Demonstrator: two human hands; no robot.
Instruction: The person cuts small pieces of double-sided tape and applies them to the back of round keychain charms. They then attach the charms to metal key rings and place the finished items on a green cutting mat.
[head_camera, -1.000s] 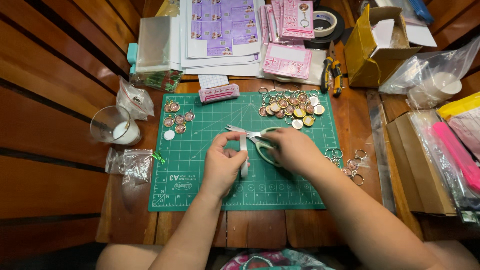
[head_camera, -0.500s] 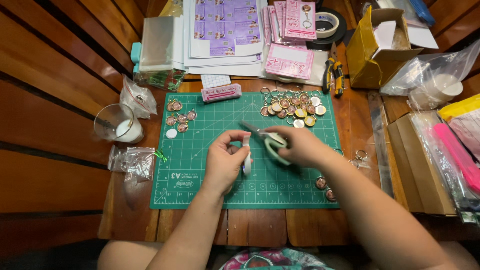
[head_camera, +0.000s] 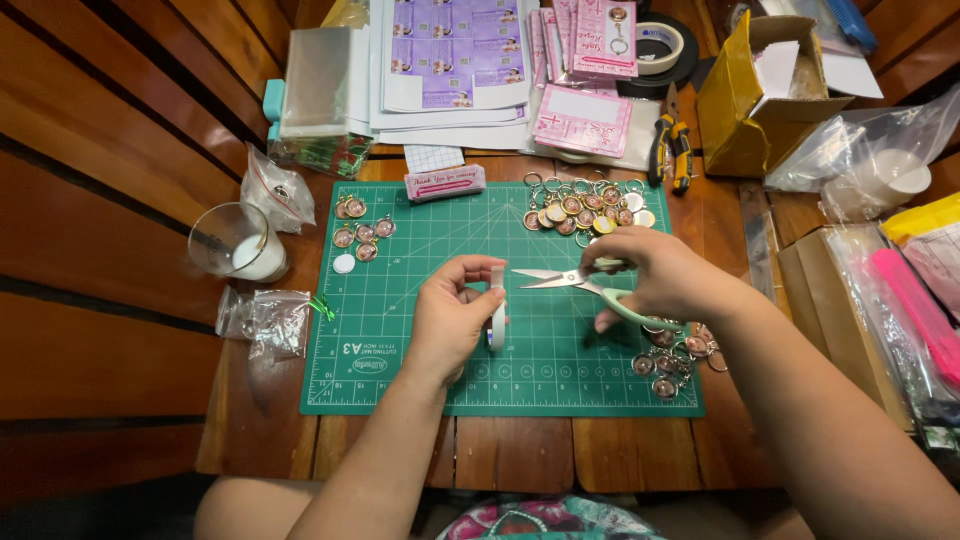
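Observation:
My left hand (head_camera: 452, 318) pinches a small narrow white strip (head_camera: 497, 312) upright over the middle of the green cutting mat (head_camera: 400, 360). My right hand (head_camera: 655, 277) grips pale green-handled scissors (head_camera: 575, 281); their blades are parted and point left toward the strip, a short gap away. A pile of round keyring pendants (head_camera: 585, 210) lies at the mat's top right, just above my right hand. More pendants (head_camera: 668, 355) sit by my right wrist.
A few pendants (head_camera: 358, 232) and a clear cup (head_camera: 238, 245) are at the left, with small plastic bags (head_camera: 262, 318). Printed purple sheets (head_camera: 445, 55), pink cards (head_camera: 583, 118), tape (head_camera: 657, 45), pliers (head_camera: 670, 148), a yellow box (head_camera: 745, 110) line the back.
My right hand has drawn the scissors to the right, away from the strip, and the blades have opened. The view has shifted slightly. My left hand stays in place.

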